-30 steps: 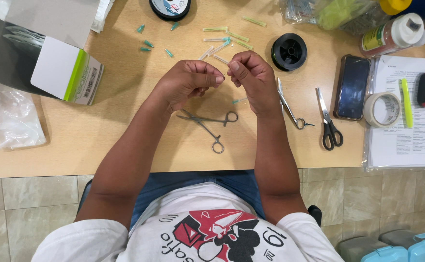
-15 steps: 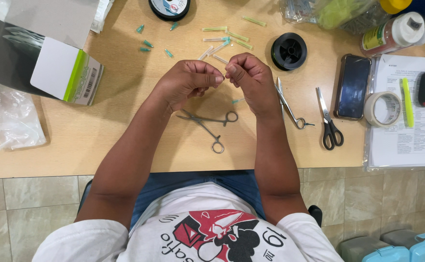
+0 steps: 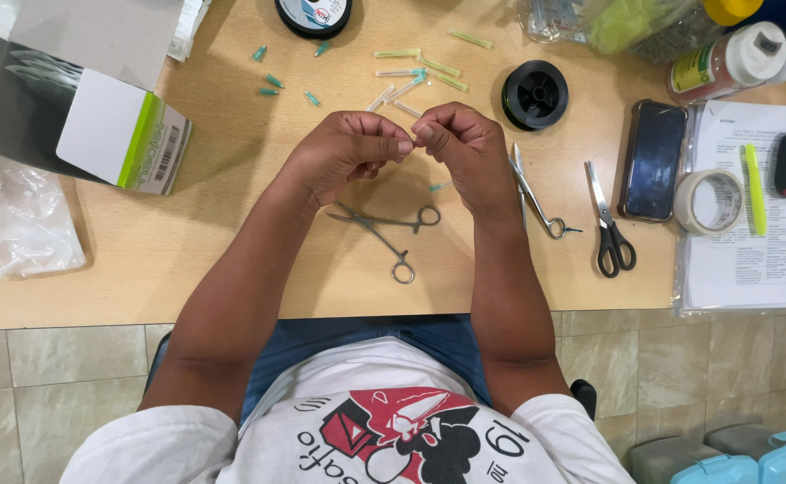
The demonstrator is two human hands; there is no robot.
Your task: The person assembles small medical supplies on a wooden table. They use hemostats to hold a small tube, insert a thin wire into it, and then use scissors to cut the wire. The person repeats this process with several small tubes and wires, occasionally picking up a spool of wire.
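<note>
Watching the head view here: both hands are up over the middle of the surface (image 3: 231, 269), knuckles toward the camera, fingertips meeting. The left hand (image 3: 343, 152) has its grip pressed together, thumb against forefinger, and the right hand (image 3: 464, 148) is pinched the same way right beside it, tips almost touching. Whatever sits between them is too small for me to make out, probably something thin like the little tubes (image 3: 411, 85) scattered toward the far edge. For fiddly work like this I'd say keep the wrists low and braced, elbows tucked, and let only the fingertips move, since the piece would be easy to drop or bend. Forearms run in from the near edge and angle inward, wrists slightly bent. Just under the hands lies a pair of metal clamps (image 3: 393, 237), a second metal tool (image 3: 536, 197) sits by the right wrist, and black-handled scissors (image 3: 610, 224) lie further toward the right edge, all untouched.
</note>
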